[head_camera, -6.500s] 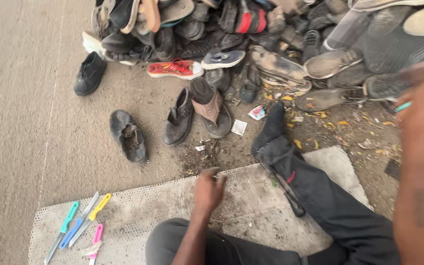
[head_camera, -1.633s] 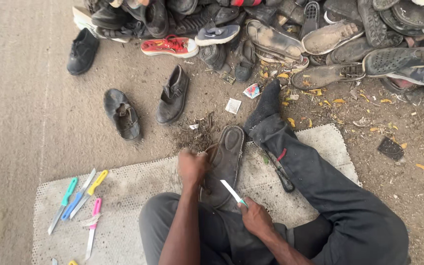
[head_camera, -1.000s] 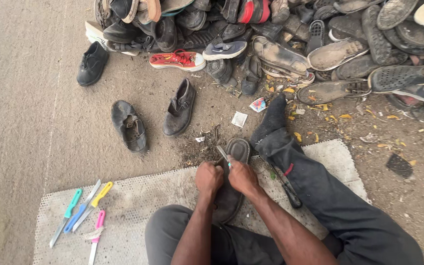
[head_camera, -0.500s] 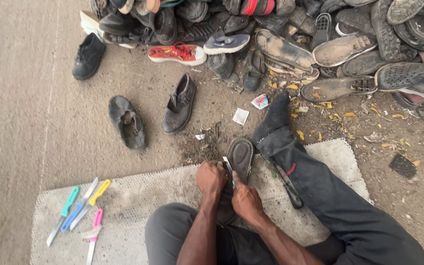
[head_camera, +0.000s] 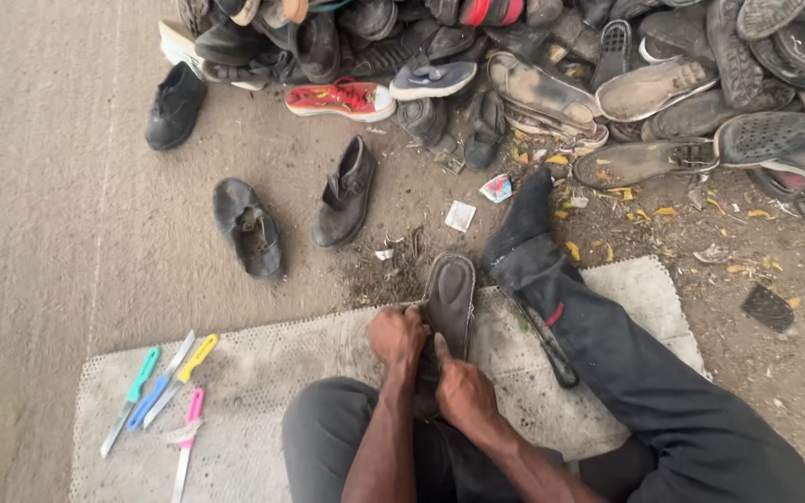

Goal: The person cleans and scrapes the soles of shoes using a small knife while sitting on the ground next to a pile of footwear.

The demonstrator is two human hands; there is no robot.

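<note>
I sit on a grey mat [head_camera: 263,373] with my right leg [head_camera: 626,363] stretched out. A worn dark shoe [head_camera: 450,296] stands sole up between my hands, toe pointing away. My left hand [head_camera: 397,335] grips its left edge. My right hand [head_camera: 460,393] is closed on the shoe's near end, thumb laid along the sole. No blade shows in either hand.
Several knives with coloured handles [head_camera: 165,391] lie on the mat's left. A dark tool [head_camera: 547,340] lies beside my leg. Two black shoes [head_camera: 249,226] [head_camera: 347,194] sit on the dirt ahead. A big pile of old shoes [head_camera: 552,65] fills the far side.
My right hand, which carried a pale-bladed knife, has come in to the shoe. The shoe now stands up between both hands. The camera has dipped a little closer.
</note>
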